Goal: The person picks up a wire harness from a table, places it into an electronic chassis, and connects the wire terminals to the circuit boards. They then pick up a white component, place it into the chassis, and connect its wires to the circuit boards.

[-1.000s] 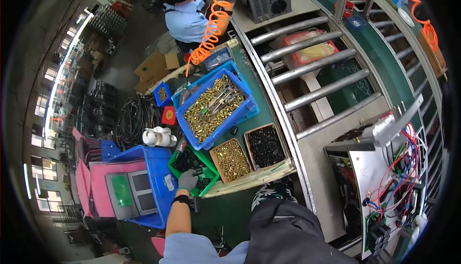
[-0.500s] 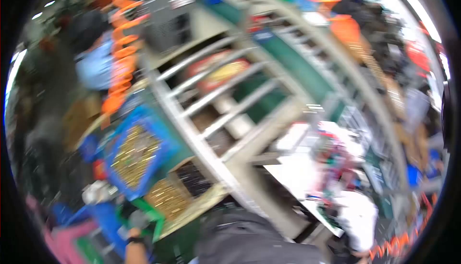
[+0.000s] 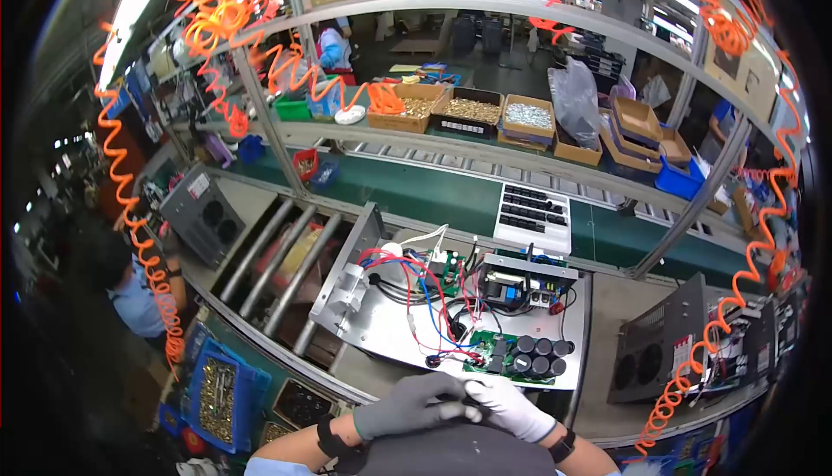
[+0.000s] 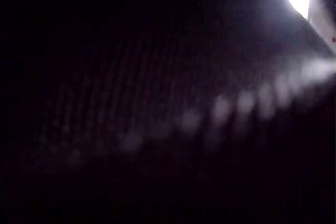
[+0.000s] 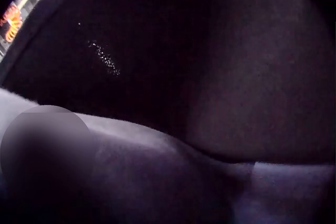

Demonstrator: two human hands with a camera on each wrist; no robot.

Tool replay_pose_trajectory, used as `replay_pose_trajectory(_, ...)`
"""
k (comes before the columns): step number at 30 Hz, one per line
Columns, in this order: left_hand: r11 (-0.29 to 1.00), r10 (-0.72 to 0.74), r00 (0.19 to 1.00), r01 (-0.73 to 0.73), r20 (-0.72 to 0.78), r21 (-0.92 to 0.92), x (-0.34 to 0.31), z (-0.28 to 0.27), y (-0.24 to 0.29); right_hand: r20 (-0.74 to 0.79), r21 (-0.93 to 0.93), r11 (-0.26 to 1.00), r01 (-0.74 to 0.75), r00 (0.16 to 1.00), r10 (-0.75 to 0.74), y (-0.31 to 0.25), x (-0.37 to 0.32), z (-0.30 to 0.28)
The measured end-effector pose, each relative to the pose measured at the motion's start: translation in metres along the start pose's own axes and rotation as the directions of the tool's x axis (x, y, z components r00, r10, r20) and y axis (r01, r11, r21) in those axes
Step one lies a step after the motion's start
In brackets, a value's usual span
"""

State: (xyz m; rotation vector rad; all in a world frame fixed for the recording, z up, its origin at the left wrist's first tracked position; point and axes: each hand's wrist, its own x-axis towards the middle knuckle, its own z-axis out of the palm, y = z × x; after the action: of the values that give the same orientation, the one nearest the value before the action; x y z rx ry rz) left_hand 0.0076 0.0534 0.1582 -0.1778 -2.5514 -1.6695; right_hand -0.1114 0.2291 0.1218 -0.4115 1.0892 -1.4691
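Observation:
Both gloved hands meet in front of the dark apron (image 3: 451,452), at the near edge of the bench. My left hand (image 3: 412,407), in a grey glove, has its fingers bent toward the right one. White covers my right hand (image 3: 511,407), whose curled fingertips meet the left fingertips. A small black part shows between the two hands, mostly covered by the gloves; its kind is hidden. Just beyond them lies an open metal chassis (image 3: 394,324) with red and blue wires, a green circuit board (image 3: 490,350) and several black capacitors (image 3: 539,356). Both wrist views are dark, filled mostly by cloth.
A white tray of black parts (image 3: 511,235) sits on the green conveyor (image 3: 598,232) behind the chassis. Grey machine housings stand at left (image 3: 204,207) and right (image 3: 650,355). Coiled orange hoses (image 3: 156,268) hang on both sides. A blue bin of brass pieces (image 3: 247,407) is at lower left.
The head view has swung right, from the bins to the wired chassis. My left hand has left the green bin of black parts and now meets the right hand before the apron.

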Motion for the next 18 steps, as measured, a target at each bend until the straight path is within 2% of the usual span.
replay_pose_trajectory(1,0.997,-0.072,0.995,0.072,-0.069,0.003,0.001,-0.006,-0.005,-0.061,-0.011,1.0,-0.013,0.998,0.012,-0.003,-0.012,-0.008)
replay_pose_trajectory(2,0.989,-0.145,0.98,0.145,-0.135,-0.004,-0.001,-0.017,-0.013,-0.039,0.039,0.999,0.028,0.999,-0.026,0.002,-0.017,-0.019)
replay_pose_trajectory(4,0.921,-0.233,0.883,0.335,-0.406,0.199,0.0,-0.049,-0.048,-0.102,-0.159,0.987,0.016,0.994,-0.032,0.0,-0.029,-0.024)
replay_pose_trajectory(6,0.917,-0.394,0.776,0.372,-0.492,-0.145,0.004,-0.071,-0.074,-0.128,-0.185,0.983,-0.022,0.992,-0.002,0.001,-0.029,-0.024)
replay_pose_trajectory(7,0.915,-0.398,0.778,0.378,-0.486,-0.143,0.007,-0.07,-0.091,-0.07,-0.214,0.977,0.002,0.997,-0.017,0.005,-0.022,-0.025)
replay_pose_trajectory(8,0.89,-0.455,0.747,0.384,-0.485,-0.244,0.01,-0.067,-0.105,-0.013,-0.243,0.97,0.026,0.999,-0.03,0.01,-0.012,-0.027)
replay_pose_trajectory(9,0.857,-0.512,0.716,0.383,-0.475,-0.346,0.011,-0.062,-0.116,0.01,-0.414,0.909,0.051,0.999,-0.051,0.017,0.0,-0.033)
replay_pose_trajectory(10,0.854,-0.515,0.721,0.383,-0.464,-0.353,0.017,-0.057,-0.114,0.037,-0.618,0.777,0.121,0.991,-0.125,0.014,0.012,-0.032)
replay_pose_trajectory(12,0.684,-0.616,0.738,0.327,-0.277,-0.651,0.032,-0.049,-0.107,-0.033,-0.651,0.756,0.064,0.993,-0.113,-0.004,0.023,-0.021)
replay_pose_trajectory(13,0.615,-0.621,0.761,0.329,-0.184,-0.716,0.034,-0.049,-0.112,-0.009,-0.745,0.66,0.102,0.987,-0.163,-0.015,0.027,-0.022)
replay_pose_trajectory(14,0.613,-0.616,0.767,0.323,-0.179,-0.721,0.036,-0.05,-0.107,-0.162,-0.789,0.614,-0.034,0.975,-0.153,-0.036,0.027,-0.013)
replay_pose_trajectory(16,0.686,-0.584,0.787,0.346,-0.2,-0.64,0.034,-0.048,-0.088,-0.117,-0.798,0.568,0.2,0.874,-0.472,-0.031,0.042,-0.039)
replay_pose_trajectory(17,0.685,-0.594,0.776,0.351,-0.211,-0.638,0.034,-0.047,-0.086,-0.183,-0.75,0.629,0.205,0.85,-0.495,-0.056,0.03,-0.022)
replay_pose_trajectory(18,0.68,-0.592,0.78,0.349,-0.201,-0.645,0.035,-0.047,-0.081,-0.214,-0.769,0.634,0.085,0.9,-0.38,-0.067,0.026,-0.02)
